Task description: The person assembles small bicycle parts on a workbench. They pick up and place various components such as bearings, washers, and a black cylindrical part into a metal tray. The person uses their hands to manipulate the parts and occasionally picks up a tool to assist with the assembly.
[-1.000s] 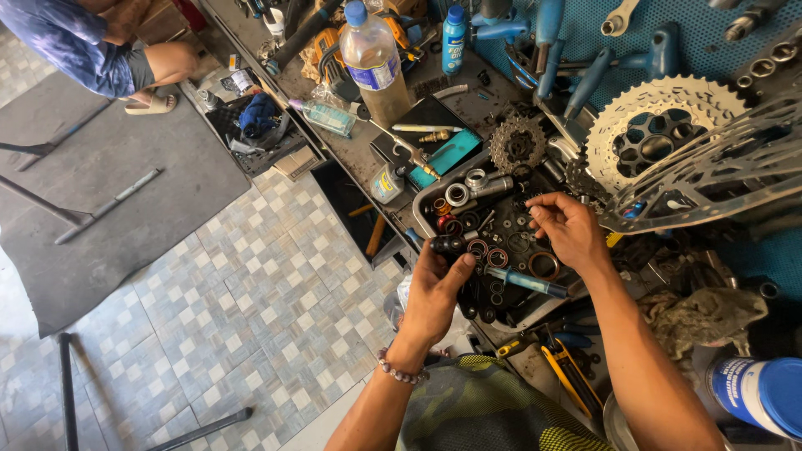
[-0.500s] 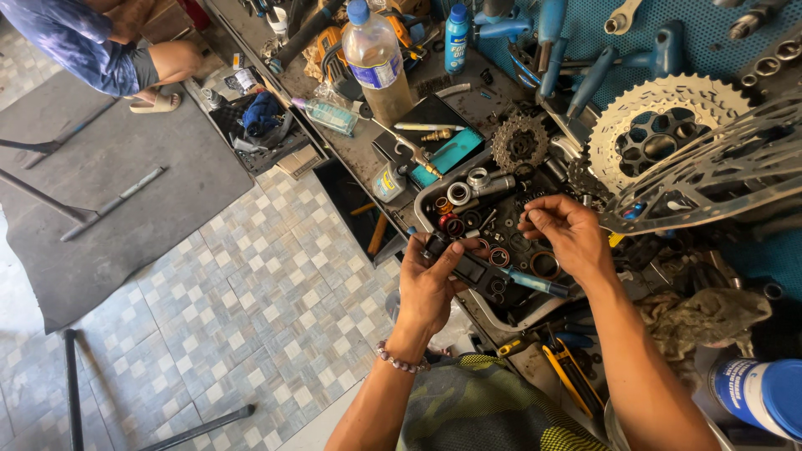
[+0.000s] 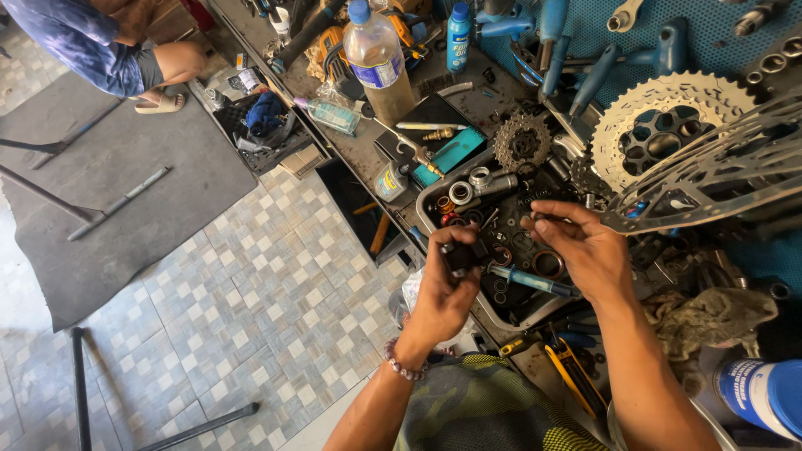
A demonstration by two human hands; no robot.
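Note:
My left hand (image 3: 444,284) is closed around a small black cylindrical part (image 3: 464,254), held just above the near rim of a grey parts tray (image 3: 434,189). My right hand (image 3: 585,250) hovers over the same tray, thumb and forefinger pinched on a tiny dark piece that I cannot make out. The tray holds several rings, bearings, silver sleeves and a blue-handled tool (image 3: 531,281). Both hands are close together, a few centimetres apart.
A cluttered workbench carries a large silver cassette sprocket (image 3: 668,117), a smaller dark cassette (image 3: 523,142), a plastic bottle (image 3: 378,55), a blue lubricant bottle (image 3: 457,33) and blue tools. A dirty rag (image 3: 710,317) lies right. Another person (image 3: 109,50) crouches on a grey mat at top left.
My left hand has lifted the black part out of the tray toward me. My right hand has risen slightly and pinched its fingers. The other person's arm has shifted.

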